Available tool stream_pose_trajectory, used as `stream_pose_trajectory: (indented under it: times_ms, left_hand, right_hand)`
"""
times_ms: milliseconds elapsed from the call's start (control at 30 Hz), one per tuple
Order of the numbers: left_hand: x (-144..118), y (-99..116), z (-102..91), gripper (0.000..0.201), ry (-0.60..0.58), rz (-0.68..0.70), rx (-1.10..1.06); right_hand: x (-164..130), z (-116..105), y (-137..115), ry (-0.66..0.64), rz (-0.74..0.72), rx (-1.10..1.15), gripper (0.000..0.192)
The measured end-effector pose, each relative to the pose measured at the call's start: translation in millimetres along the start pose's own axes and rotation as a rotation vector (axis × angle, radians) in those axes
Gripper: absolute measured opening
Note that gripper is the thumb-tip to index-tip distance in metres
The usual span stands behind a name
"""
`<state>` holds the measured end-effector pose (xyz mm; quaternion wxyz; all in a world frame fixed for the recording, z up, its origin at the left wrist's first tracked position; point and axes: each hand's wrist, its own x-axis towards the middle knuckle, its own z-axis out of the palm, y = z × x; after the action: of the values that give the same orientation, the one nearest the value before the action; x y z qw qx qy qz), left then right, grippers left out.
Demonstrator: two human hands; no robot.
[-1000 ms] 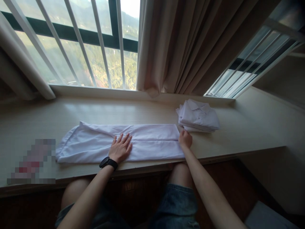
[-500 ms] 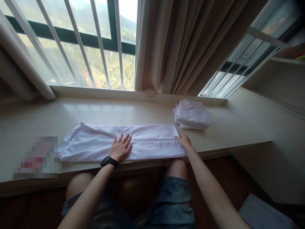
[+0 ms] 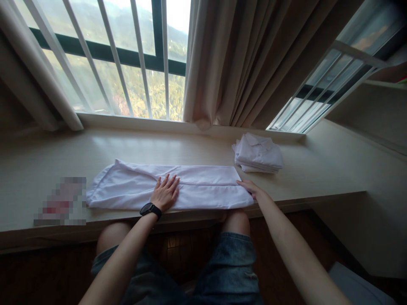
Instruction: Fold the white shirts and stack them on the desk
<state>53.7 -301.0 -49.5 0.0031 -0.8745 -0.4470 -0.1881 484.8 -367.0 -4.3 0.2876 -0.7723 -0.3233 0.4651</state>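
A white shirt (image 3: pixel 210 195), folded into a long strip, lies along the front of the wide sill. My left hand (image 3: pixel 165 192), with a black watch on the wrist, rests flat on the middle of it, fingers spread. At the strip's right end, my right hand (image 3: pixel 249 187) grips the edge between thumb and fingers; part of its fingers is hidden. Wrinkles run through the cloth left of my left hand, while the part between both hands looks smoother. Behind the right end sits a stack of folded white shirts (image 3: pixel 258 154), a collar showing on top.
The pale sill (image 3: pixel 152 146) runs below a barred window (image 3: pixel 127 80) and a beige curtain (image 3: pixel 229 63). A blurred-out item (image 3: pixel 62 201) lies at the left end. My knees are under the sill's front edge. A grey box-like object (image 3: pixel 356 284) stands at lower right.
The view has shifted slightly, so the sill and its things sit a little further right. Both hands keep their places on the shirt; its folds look the same.
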Motion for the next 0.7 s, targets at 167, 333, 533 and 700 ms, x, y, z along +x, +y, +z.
stream_pose_trajectory:
  times_ms: [167,333,533,700]
  left_hand:
    - [0.0,-2.4,7.6,0.060,-0.004,-0.053,-0.002]
    - [0.7,-2.7,10.1,0.067,-0.018,-0.101,0.042]
    - [0.6,-2.4,9.3,0.064,-0.041,-0.103,0.052]
    - [-0.8,-1.9,8.2,0.063,-0.028,-0.119,0.002]
  right_hand:
    - [-4.5,-0.2,-20.2,0.055,-0.068,0.013,0.026]
    - [-19.4,3.8,-83.0,0.100,-0.225,-0.071,0.021]
    - [-54.3,68.3,-175.5,0.144,-0.520,-0.400,0.025]
    - [-72.6,178.6,-201.3,0.109,-0.570,-0.472,0.024]
